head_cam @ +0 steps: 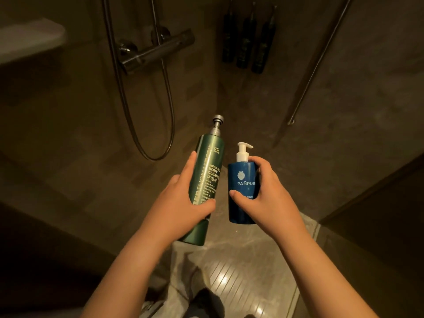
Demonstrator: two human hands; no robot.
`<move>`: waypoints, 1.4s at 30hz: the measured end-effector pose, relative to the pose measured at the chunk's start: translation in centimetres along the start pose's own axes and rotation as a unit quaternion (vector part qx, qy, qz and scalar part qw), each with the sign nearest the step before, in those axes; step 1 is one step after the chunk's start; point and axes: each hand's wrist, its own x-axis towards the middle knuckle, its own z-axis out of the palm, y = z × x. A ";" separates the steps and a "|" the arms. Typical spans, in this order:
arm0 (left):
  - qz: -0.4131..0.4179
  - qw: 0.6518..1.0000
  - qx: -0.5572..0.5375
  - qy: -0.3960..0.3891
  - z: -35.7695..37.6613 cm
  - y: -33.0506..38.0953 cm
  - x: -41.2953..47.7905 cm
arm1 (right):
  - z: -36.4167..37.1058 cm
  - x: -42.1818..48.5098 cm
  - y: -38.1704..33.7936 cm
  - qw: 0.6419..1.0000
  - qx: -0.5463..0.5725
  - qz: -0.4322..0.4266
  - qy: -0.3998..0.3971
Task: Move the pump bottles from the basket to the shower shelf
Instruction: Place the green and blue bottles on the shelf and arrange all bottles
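I hold two pump bottles in front of me inside a dim shower stall. My left hand (183, 200) grips a tall green body cleanser bottle (206, 180) with a grey metal pump, tilted slightly to the right. My right hand (263, 193) grips a shorter dark blue bottle (243, 180) with a white pump, held upright just right of the green one. Both bottles hang in the air above the floor. A pale ledge (29, 40) juts from the wall at the upper left. No basket is in view.
A chrome shower mixer (158, 51) with a looping hose (146, 143) is on the wall ahead. Three dark bottles (247, 42) hang in a row on the corner wall. A metal rail (319, 63) slants down at right. The tiled floor (241, 271) glistens below.
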 end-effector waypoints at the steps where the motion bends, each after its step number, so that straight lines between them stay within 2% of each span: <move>1: 0.007 1.000 -0.004 0.004 -0.4 0.0 1.4 | 0.0 1.5 -0.3 1.000 -0.004 -0.006 0.003; 10: 0.013 0.996 0.003 0.092 -6.4 -0.9 10.4 | 0.9 13.3 -5.2 0.997 0.013 -0.081 0.012; 16: 0.020 0.987 0.031 0.154 -8.7 -0.9 12.6 | 2.3 17.4 -7.3 0.989 0.073 -0.130 -0.003; 23: -0.011 0.970 0.028 0.240 -11.4 -0.5 14.0 | 3.2 22.5 -9.8 0.969 0.113 -0.216 -0.038; 34: -0.067 0.899 0.092 0.423 -13.9 3.5 16.0 | 2.9 31.0 -15.8 0.889 0.214 -0.374 -0.157; 39: -0.081 0.870 0.105 0.475 -14.9 5.4 16.3 | 2.8 33.0 -18.3 0.842 0.286 -0.398 -0.225; 42: -0.088 0.853 0.109 0.503 -15.5 6.0 16.0 | 3.1 33.5 -20.0 0.827 0.300 -0.414 -0.234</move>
